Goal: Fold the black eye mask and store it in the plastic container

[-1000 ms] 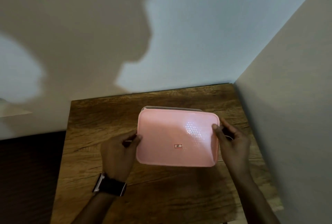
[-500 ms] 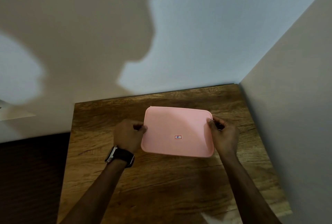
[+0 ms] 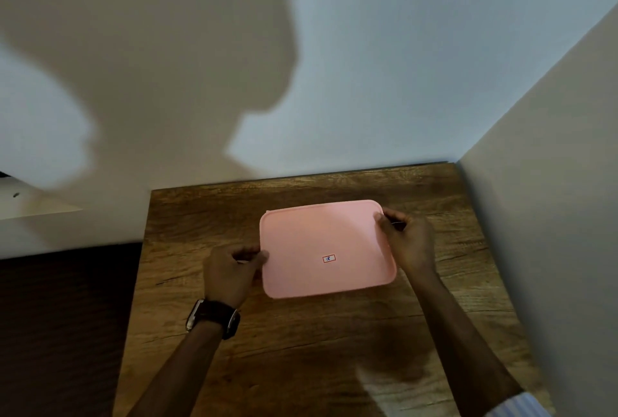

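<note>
**Lid pressed down at both ends, mask out of sight**

Since half a second ago the pink lid (image 3: pixel 326 247) has swung slightly, its far right corner now higher in view than its left, and both hands have shifted with it: the left hand (image 3: pixel 230 274) sits lower against the lid's left edge, the right hand (image 3: pixel 406 242) further up at the lid's far right corner.

Each hand pinches an opposite end of the lid, fingers (image 3: pixel 384 219) curled over the rim and closed on it. Holding at diagonal ends looks meant to square the lid over the plastic container beneath it and press the rim home evenly; the container body itself is hidden under the lid. A small red-bordered label (image 3: pixel 329 259) lies just right of the lid's centre.

No black eye mask shows anywhere around the lid on the wooden worktop (image 3: pixel 301 349), so it is most likely already folded and inside, though that cannot be confirmed. The task appears near its end, with only sealing left. A dark wristwatch (image 3: pixel 214 316) sits on the left wrist, nearer the camera than the lid.
</note>
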